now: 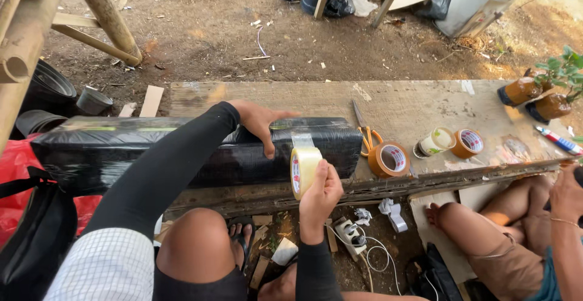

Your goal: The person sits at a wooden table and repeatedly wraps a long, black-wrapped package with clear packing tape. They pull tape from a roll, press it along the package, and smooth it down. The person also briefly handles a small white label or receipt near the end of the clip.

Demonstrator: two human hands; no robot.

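Head view: the fingers of the right hand (320, 193) are being curled tight around a roll of clear tape (303, 171), and the roll is being held up on its edge just in front of the long black wrapped bundle (200, 149). A short strip of tape (302, 139) is being pulled straight up from the roll onto the top of the bundle, near the bundle's right end. The fingers of the left hand (262, 122) are being spread flat and pressed on top of the bundle, just left of the strip, with the thumb hanging down the bundle's front side. The left hand is touching the bundle; the right hand is only touching the roll.

The bundle is being laid long-ways from left to right along the front edge of a worn wooden plank (413, 104), so the strip is crossing it the short way.

To the right of the bundle, orange-handled scissors (365, 132) and three more tape rolls are being kept on the plank: a brown roll (388, 159) just beside the bundle's end, then a pale roll (437, 141) and another brown one (467, 143). Far right of the bundle, another person's legs (492, 228) are being seen beside the plank. Behind the bundle, bare dirt ground (243, 28) is being shown, so room is being left there.
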